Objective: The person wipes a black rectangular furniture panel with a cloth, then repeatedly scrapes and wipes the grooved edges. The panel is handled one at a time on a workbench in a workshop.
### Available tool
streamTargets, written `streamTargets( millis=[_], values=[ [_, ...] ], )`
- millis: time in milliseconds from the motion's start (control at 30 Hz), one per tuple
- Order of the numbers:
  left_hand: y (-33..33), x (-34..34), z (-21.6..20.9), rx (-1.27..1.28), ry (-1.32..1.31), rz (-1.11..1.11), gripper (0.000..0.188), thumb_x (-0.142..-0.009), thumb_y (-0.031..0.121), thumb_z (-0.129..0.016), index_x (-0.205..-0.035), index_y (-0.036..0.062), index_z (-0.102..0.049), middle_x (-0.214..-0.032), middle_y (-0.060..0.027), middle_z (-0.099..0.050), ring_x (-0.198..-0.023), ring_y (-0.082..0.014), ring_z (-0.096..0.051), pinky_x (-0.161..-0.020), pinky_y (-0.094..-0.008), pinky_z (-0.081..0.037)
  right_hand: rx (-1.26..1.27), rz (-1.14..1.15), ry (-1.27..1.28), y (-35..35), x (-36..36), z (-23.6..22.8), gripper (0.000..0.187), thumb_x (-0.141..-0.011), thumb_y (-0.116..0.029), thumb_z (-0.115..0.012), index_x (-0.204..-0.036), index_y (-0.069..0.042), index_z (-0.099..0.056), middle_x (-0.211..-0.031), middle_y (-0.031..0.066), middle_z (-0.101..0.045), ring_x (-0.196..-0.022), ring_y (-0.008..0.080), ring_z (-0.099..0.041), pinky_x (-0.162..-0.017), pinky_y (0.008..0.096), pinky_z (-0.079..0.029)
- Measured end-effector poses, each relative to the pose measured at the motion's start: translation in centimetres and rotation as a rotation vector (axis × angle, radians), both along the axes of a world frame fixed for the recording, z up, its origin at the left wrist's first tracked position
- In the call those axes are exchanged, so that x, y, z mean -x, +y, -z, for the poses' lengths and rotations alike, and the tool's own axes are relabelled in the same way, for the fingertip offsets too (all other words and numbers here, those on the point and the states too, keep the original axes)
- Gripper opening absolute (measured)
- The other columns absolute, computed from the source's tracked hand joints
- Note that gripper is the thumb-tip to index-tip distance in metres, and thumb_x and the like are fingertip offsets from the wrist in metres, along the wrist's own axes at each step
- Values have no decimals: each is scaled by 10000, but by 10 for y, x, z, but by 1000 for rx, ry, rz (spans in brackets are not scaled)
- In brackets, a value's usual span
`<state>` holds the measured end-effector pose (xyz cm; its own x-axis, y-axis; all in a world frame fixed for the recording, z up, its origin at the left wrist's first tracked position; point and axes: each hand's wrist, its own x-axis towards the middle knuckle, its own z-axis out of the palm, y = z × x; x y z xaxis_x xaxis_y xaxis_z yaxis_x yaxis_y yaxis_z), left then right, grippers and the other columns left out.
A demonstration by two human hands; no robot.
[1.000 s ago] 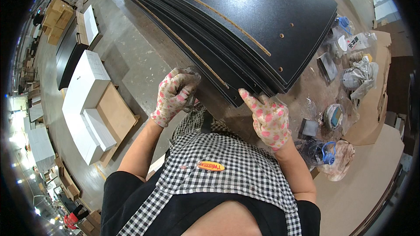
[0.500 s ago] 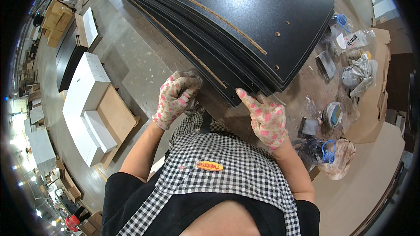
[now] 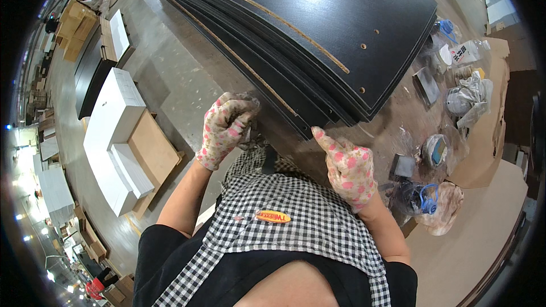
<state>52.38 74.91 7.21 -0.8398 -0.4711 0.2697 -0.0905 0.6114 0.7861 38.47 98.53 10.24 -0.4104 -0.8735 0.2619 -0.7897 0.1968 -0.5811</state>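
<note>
Both my hands wear white gloves with pink spots. My left hand (image 3: 220,131) is closed around a greyish crumpled rag (image 3: 250,102), close to the near long edge of a black panel (image 3: 278,115). My right hand (image 3: 350,173) stretches its index finger to that panel's near corner, with the other fingers partly curled and nothing seen in them. Whether the fingertip touches the corner is hard to tell. This lowest panel shows a pale brown groove along its edge and small holes at its end. Fanned above it lies a stack of similar black panels (image 3: 364,0).
Right of the stack lie a clear bottle (image 3: 469,51), a dark block (image 3: 425,85), an open round tub (image 3: 437,150), a grey block (image 3: 403,166) and a jug with a blue handle (image 3: 418,198). White boards (image 3: 114,113) rest on the floor at left, with cardboard boxes (image 3: 77,28) beyond.
My right hand has shifted slightly down toward me, its fingertip moving from the panel's end to its near corner. The left hand has hardly moved.
</note>
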Motion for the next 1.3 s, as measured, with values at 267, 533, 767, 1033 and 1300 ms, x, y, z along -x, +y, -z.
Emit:
streamTargets(
  millis=[267, 533, 767, 1033, 1300],
  values=[
    [7, 7, -9, 65, 123, -14, 135, -784, 22, -696, -915, 35, -666, -866, -75, -593, -812, -220, -593, -717, -317, -484, 296, 126, -540, 6, -12, -3, 413, -910, -40, -469, -1315, 19, -521, -754, 78, -638, -555, 87, -541, -518, 221, -452],
    [9, 55, -55, 30, -224, 182, 281, -739, 48, -672, -1017, 88, -656, -956, -69, -600, -870, -270, -591, -802, -378, -483, 585, 345, -756, 34, -20, 4, 411, -974, -104, -471, -1355, 49, -450, -830, 118, -660, -649, 113, -605, -535, 211, -500],
    [-28, 31, -42, 422, 196, 74, 150, -767, -34, -638, -891, 49, -657, -868, -93, -622, -864, -242, -610, -778, -364, -495, 1007, 742, -1170, 45, 11, 28, 320, -984, -204, -488, -1225, 1, -531, -941, 90, -638, -828, 140, -593, -749, 276, -493],
    [8, 38, -18, 305, 9, 310, 254, -660, 20, -782, -875, 96, -672, -837, -76, -611, -786, -270, -605, -686, -362, -496, 1102, 759, -772, -28, 162, 75, 320, -997, -242, -487, -1234, -45, -572, -1215, 73, -621, -1073, 210, -603, -921, 333, -469],
    [9, 36, -19, 341, -5, 280, 256, -653, 52, -787, -876, 94, -667, -851, -86, -597, -773, -286, -601, -680, -372, -495, 1216, 474, -702, -58, 274, 87, 310, -968, -119, -474, -1227, 22, -571, -1232, 112, -605, -1129, 199, -572, -1009, 309, -421]
  ],
)
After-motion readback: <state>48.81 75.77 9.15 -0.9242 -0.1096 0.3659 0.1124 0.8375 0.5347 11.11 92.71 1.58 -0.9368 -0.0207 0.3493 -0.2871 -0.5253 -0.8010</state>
